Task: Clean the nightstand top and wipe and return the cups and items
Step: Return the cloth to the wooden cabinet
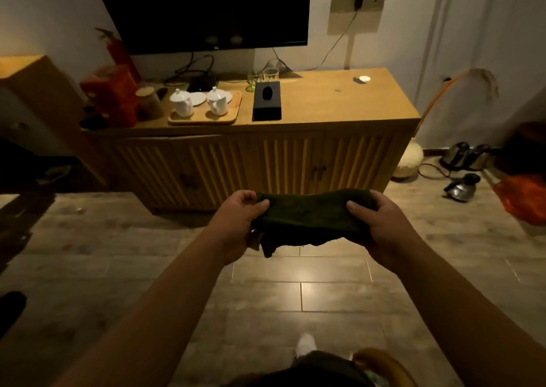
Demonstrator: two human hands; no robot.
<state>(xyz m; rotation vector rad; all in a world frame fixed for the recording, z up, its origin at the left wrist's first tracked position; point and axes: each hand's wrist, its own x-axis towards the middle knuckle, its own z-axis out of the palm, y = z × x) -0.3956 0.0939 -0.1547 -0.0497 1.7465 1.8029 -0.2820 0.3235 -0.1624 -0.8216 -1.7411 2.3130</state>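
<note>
Both hands hold one dark green cloth (pixel 310 215) out in front of the body, over the tiled floor (pixel 295 292): the left hand (pixel 236 224) pinches its left end with thumb on top and fingers curled under, and the right hand (pixel 381 221) has the same sort of grip on the right end, so the cloth is stretched flat between them with a loose corner hanging below. Neither grip is slack; each is closed on fabric. The cloth looks folded over at least once, which suggests the person is squaring it into a pad for wiping, so the step in hand is judged to be preparation, with the cleaning itself not yet begun. Beyond the hands stands the wooden cabinet, and its tabletop (pixel 339 103) carries a tray (pixel 204 118) with two white lidded cups (pixel 181 101) and a saucer (pixel 197 98), a black tissue box (pixel 267 100) just beside the tray, and two glasses (pixel 270 75) behind the box. The hands are well apart from all of these. The next move calls for stepping closer, freeing one hand from the cloth, and either lifting the tray and box aside or starting on the bare right part of the tabletop. The lidded cups could tip or shed their lids if the tray is moved one-handed.
</note>
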